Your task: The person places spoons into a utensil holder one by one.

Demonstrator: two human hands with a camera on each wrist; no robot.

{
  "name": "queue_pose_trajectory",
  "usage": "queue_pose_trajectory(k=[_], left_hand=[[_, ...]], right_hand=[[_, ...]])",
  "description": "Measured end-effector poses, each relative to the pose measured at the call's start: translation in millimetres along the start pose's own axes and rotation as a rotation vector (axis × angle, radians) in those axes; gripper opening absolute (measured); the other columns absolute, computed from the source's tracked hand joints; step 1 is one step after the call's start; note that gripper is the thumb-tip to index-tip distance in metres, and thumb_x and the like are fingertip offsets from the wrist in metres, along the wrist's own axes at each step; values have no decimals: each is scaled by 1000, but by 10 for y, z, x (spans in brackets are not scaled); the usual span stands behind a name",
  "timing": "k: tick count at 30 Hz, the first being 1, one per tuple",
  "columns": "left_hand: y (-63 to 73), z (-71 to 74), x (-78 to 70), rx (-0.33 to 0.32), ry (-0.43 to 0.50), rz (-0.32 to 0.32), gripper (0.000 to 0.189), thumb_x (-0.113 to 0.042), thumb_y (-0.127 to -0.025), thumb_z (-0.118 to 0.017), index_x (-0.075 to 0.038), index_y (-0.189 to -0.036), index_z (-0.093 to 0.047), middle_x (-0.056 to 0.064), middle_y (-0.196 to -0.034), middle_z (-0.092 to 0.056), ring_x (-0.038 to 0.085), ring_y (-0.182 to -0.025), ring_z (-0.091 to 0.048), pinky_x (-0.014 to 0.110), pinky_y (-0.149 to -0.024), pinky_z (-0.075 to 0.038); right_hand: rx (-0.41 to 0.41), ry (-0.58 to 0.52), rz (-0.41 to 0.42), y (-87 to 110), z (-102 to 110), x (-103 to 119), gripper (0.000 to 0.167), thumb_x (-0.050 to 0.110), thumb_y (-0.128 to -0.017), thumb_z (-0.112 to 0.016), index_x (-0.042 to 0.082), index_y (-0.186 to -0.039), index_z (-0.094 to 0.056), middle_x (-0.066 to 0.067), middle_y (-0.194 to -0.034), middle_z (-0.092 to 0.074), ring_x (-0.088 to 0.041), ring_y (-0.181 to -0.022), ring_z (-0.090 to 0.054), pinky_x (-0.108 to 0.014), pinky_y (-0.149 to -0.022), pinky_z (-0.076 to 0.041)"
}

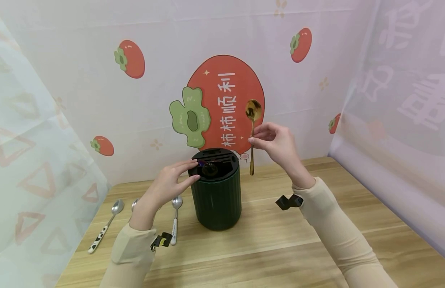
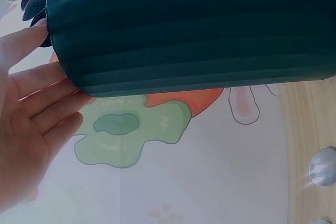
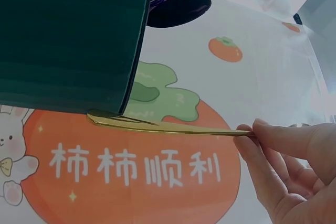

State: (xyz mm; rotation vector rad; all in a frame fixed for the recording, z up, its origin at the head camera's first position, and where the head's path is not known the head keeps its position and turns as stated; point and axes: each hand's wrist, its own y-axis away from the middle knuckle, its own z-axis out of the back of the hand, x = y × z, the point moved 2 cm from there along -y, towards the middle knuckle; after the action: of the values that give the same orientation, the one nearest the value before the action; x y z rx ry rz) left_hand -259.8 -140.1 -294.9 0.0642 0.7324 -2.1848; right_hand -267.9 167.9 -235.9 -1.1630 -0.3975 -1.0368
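A gold spoon [image 1: 252, 136] is pinched by the thumb and fingers of my right hand [image 1: 278, 146], held upright with its bowl on top. It hangs in the air to the right of a dark green ribbed utensil holder [image 1: 216, 204]. The holder has a black slotted lid [image 1: 212, 154]. My left hand [image 1: 168, 186] rests its fairly straight fingers against the holder's left rim. Dark spoon bowls [image 2: 35, 3] stick out of the holder's top. In the right wrist view the gold spoon [image 3: 173, 128] is seen nearly edge-on, its far end hidden in part by the holder.
On the wooden table [image 1: 280, 248], left of the holder, lie a spoon with a cow-print handle [image 1: 103, 230] and a white-handled spoon [image 1: 175, 220]. Another spoon [image 1: 134, 204] is mostly hidden behind my left arm. A persimmon-printed cloth [image 1: 154, 100] hangs behind the table.
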Motion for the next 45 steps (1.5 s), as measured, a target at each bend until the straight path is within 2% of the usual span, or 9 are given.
queue_pose_trajectory(k=[10,18,22,30,37,42,45], left_hand=[[-8,4,4,12,14,8,47,-39,-92,-60,-12,-130,-59,7,-137,-55,28,-126,-51,47,-103,-43],[-14,1,10,12,18,5,46,-39,-92,-60,-12,-130,-59,8,-137,-55,28,-126,-52,48,-103,-43],[-11,7,8,13,20,12,46,-39,-92,-60,-12,-130,-59,6,-137,-54,27,-127,-51,47,-103,-43],[-9,0,8,14,20,22,46,-40,-93,-58,-13,-131,-59,5,-138,-54,26,-128,-51,47,-103,-43],[-2,1,8,16,25,24,46,-41,-93,-58,-14,-131,-59,4,-138,-54,24,-128,-51,45,-103,-43],[-3,-4,17,18,24,26,47,-41,-93,-58,-14,-131,-59,4,-138,-54,24,-128,-50,45,-103,-43],[-2,-5,20,18,24,28,47,-41,-93,-58,-14,-131,-59,4,-138,-54,25,-128,-50,45,-103,-43]], right_hand=[[-39,-102,74,-27,-60,90,24,22,-80,-77,7,-96,-70,-10,-86,-72,-9,-71,-68,-24,-68,-56],[-51,-123,127,27,-58,453,21,8,-82,-73,-5,-97,-67,-21,-89,-70,-18,-72,-69,-21,-68,-54],[-53,-158,135,23,-74,530,20,6,-83,-72,-7,-97,-66,-24,-90,-69,-20,-73,-70,-22,-69,-56],[-53,-196,157,-4,-125,564,20,4,-82,-72,-10,-96,-66,-26,-89,-68,-14,-70,-70,-22,-68,-57],[-42,-256,161,-2,-208,566,20,3,-83,-71,-11,-97,-65,-27,-89,-68,-32,-75,-69,-26,-70,-58],[-28,-285,156,-4,-278,558,21,3,-83,-71,-11,-98,-65,-27,-88,-68,-28,-74,-70,-26,-70,-58],[-30,-281,161,-8,-315,553,19,3,-83,-71,-10,-97,-65,-26,-87,-68,-29,-73,-69,-27,-68,-58]])
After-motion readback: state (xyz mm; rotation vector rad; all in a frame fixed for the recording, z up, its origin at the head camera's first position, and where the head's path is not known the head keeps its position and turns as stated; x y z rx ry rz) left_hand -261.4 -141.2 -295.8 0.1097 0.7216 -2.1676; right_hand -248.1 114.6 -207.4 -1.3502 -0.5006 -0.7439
